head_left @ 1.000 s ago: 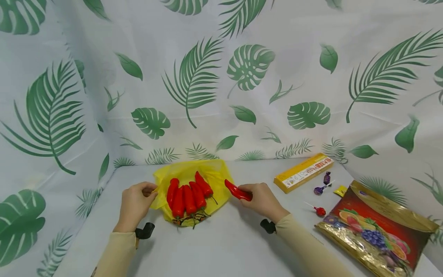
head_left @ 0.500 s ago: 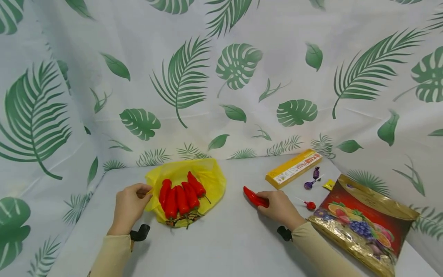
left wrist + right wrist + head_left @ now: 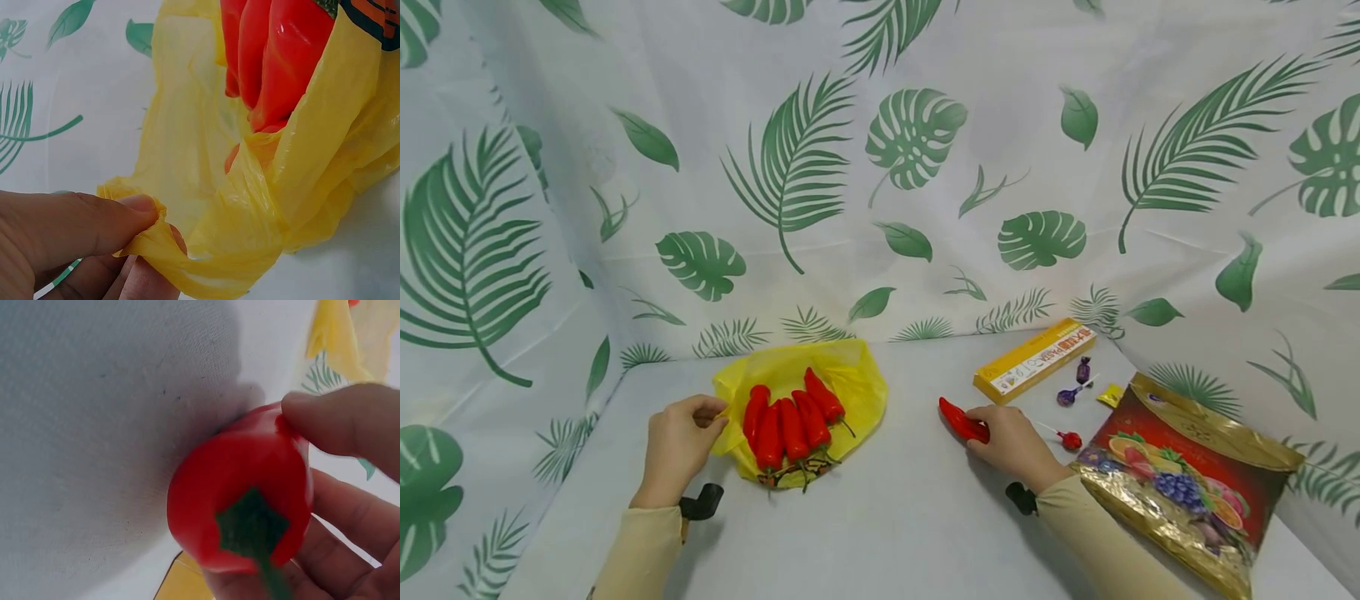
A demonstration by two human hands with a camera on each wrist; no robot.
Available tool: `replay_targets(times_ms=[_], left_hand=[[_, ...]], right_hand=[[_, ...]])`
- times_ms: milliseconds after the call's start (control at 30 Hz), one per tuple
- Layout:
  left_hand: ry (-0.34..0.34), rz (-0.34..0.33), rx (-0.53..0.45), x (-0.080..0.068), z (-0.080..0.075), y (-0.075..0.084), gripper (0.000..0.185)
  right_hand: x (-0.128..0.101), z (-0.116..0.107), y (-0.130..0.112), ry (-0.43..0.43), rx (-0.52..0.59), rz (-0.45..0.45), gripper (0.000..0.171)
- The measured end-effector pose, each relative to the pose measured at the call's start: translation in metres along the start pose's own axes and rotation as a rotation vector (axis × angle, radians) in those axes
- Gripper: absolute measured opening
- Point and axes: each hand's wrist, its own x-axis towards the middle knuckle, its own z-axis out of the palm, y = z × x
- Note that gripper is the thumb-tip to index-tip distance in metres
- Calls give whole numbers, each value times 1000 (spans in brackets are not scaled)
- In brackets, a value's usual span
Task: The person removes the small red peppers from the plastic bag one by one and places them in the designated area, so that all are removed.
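Observation:
My left hand (image 3: pixel 679 442) pinches the left edge of a yellow plastic bag (image 3: pixel 868 387), thumb over the film in the left wrist view. Several red chili peppers (image 3: pixel 793 429) lie side by side on the bag's open mouth, green stems toward me. Off to the right, my right hand (image 3: pixel 1017 444) holds one more red chili pepper (image 3: pixel 961 421) between thumb and fingers, close over the table. Its green stem (image 3: pixel 253 525) faces the camera in the right wrist view, and its tip points back and left in the head view.
A yellow pasta box (image 3: pixel 1033 360) lies at the back right. Near it are a purple wrapped candy (image 3: pixel 1083 369), a purple lollipop (image 3: pixel 1067 397), a red lollipop (image 3: pixel 1071 440) and a small yellow packet (image 3: pixel 1110 395). A large red and gold bag (image 3: pixel 1187 487) lies on the right.
My right hand has carried its chili pepper rightward, away from the yellow bag. My left hand keeps its pinch on the bag's edge. The head view has turned slightly to the right.

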Motion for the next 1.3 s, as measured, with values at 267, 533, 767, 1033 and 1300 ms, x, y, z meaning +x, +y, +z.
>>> replay_targets(times_ms=[267, 533, 767, 1033, 1300], left_hand=[[-8, -15, 0, 1, -1, 1, 15], [-4, -32, 13, 1, -2, -1, 15], [-11, -28, -2, 1, -2, 0, 15], [-2, -17, -7, 1, -4, -1, 14], [-9, -22, 0, 1, -5, -2, 15]], right_hand=[[3, 1, -3, 20, -7, 16, 48], [3, 3, -4, 29, 0, 11, 52], [5, 3, -7, 24, 4, 26, 56], [8, 4, -9, 27, 25, 8, 56], [10, 4, -17, 49, 20, -7, 54]])
